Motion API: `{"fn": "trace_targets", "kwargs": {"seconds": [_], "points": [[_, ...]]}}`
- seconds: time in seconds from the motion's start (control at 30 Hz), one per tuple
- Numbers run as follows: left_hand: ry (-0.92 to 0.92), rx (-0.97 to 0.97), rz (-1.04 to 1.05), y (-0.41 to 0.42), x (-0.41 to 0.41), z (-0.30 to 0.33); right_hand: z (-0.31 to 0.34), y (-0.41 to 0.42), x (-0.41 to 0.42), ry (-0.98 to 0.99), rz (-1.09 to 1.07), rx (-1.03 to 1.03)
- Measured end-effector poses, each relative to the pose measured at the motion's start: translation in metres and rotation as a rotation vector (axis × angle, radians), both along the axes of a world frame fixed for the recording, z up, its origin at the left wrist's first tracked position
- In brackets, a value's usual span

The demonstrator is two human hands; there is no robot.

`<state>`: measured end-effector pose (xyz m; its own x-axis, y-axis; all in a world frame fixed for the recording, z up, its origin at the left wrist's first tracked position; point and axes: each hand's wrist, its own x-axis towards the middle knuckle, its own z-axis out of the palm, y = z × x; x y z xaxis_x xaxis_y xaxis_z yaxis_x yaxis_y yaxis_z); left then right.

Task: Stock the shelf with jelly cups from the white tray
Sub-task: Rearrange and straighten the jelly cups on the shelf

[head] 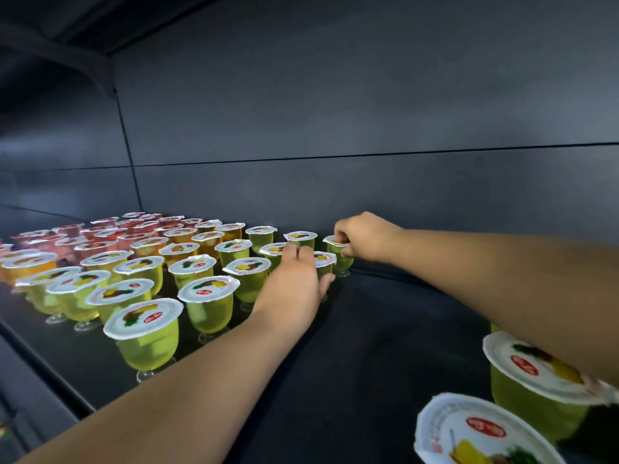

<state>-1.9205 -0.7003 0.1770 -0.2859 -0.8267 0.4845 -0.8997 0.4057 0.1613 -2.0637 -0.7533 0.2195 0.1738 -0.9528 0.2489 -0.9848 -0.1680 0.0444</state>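
While both hands set green jelly cups down mid-frame on the shelf (pixel 385 329) — the left hand (pixel 294 279) gripped one cup (pixel 324 262), the right hand (pixel 363 239) pinched another (pixel 338 251) (tray unseen) — releasing upright seemed next.

shelf (pixel 385 346): black | jelly cups (pixel 207 306): yellow-green, orange, red | lids (pixel 144 318): white, red logo

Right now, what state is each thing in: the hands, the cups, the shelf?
Left hand: gripping a green jelly cup, upright on the shelf.
Right hand: pinching the lid of the rearmost green cup, upright.
Shelved cups: upright, sealed, in rows.
Two near cups: sealed.
Shelf: right part bare.
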Motion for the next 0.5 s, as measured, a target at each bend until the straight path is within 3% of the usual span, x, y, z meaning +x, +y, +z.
{"fn": "trace_targets", "kwargs": {"seconds": [0.33, 0.43, 0.5], "points": [[-0.028, -0.058, -0.001, 0.009, 0.001, 0.011, 0.024, 0.013, -0.008, 0.185, -0.056, 0.013], [0.050, -0.164, -0.011, 0.027, 0.009, 0.026, 0.059, 0.039, -0.022, 0.176, -0.121, 0.012], [0.188, -0.156, -0.123, 0.043, 0.016, 0.032, 0.076, 0.066, -0.034, 0.122, -0.139, 0.081]]}}
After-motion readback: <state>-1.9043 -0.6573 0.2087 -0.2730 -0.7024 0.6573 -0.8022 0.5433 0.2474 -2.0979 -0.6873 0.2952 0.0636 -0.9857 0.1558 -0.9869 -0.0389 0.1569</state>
